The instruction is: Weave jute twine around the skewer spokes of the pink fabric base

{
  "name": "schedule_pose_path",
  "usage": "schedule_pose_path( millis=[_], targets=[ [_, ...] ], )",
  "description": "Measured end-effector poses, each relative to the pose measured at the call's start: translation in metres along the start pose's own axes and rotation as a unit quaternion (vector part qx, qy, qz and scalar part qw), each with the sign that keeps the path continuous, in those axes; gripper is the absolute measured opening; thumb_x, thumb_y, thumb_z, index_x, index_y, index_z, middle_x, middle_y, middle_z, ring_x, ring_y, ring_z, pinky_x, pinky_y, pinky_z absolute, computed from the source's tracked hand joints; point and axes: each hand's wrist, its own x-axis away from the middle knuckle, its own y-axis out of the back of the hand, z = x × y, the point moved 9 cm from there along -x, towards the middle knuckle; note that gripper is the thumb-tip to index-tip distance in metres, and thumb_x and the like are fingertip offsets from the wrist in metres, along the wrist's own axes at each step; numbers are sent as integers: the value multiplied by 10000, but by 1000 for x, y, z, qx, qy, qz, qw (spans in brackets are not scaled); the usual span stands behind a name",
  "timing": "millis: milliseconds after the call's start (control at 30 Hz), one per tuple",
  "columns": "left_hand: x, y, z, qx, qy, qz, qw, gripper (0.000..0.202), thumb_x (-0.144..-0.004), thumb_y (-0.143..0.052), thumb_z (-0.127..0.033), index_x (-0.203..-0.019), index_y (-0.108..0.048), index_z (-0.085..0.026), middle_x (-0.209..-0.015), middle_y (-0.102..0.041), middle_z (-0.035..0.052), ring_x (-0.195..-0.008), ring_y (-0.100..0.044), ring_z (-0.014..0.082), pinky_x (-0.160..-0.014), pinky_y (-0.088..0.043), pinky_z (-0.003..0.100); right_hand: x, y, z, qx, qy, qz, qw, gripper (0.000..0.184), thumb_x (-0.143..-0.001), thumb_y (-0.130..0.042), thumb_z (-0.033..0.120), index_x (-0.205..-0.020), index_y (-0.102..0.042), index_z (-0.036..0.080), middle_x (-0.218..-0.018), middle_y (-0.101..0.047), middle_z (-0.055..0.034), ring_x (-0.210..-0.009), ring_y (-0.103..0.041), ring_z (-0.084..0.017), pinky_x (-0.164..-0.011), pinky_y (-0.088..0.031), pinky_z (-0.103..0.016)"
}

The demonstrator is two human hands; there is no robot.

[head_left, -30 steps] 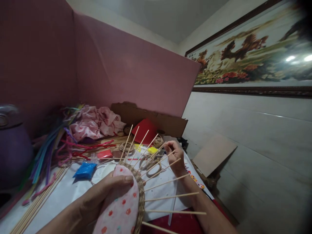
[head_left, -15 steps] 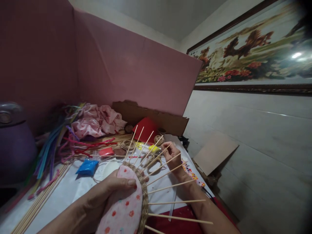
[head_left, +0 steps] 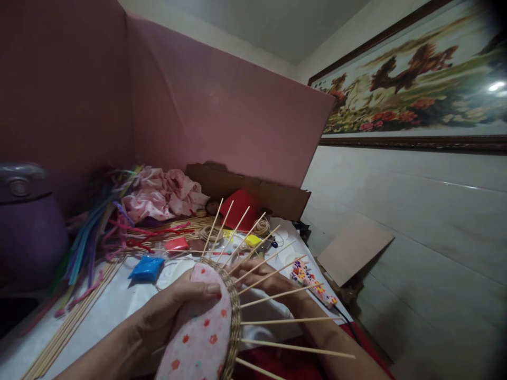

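Observation:
My left hand grips a round disc covered in pink dotted cloth, its thumb lying across the cloth face. A band of woven twine rims the disc, and several thin wooden sticks fan out from it to the right. My right hand lies behind the sticks close to the woven rim, fingers stretched toward the left; what they touch is hidden by the sticks.
On the white-covered table lie a blue packet, a red packet, a yellow piece, twine coils, loose sticks, coloured pipe cleaners, pink cloth and a cardboard box. A purple pot stands left.
My right hand has drawn back from the twine coils on the table to the disc's rim behind the sticks. The disc in my left hand has barely shifted.

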Motion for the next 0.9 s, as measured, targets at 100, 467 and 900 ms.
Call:
schedule_pose_path(
  millis=[100,467,900],
  targets=[
    [0,9,3,-17,6,-13,1000,132,-706,-568,-111,-839,-571,-107,-685,-690,70,-617,-647,203,-621,-506,336,-1,5,-8,-5,-31,-8,999,216,-681,-652,355,-689,-605,144,-651,-557,2,-527,-479,-83,-498,-382,-222],
    [8,-14,-7,5,29,-37,999,304,-624,-610,-59,-924,-594,-103,-778,-699,123,-738,-659,259,-726,-503,375,12,96,7,-146,106,-164,970,283,-718,-617,373,-599,-474,160,-530,-368,48,-464,-289,-63,-447,-232,-213],
    [0,3,5,16,44,-69,997,367,-538,-682,-55,-894,-598,-79,-841,-691,173,-893,-617,327,-823,-468,419,15,114,0,-329,84,-162,926,297,-719,-642,346,-637,-420,166,-570,-314,67,-430,-243,-35,-370,-220,-148]
  ],
)
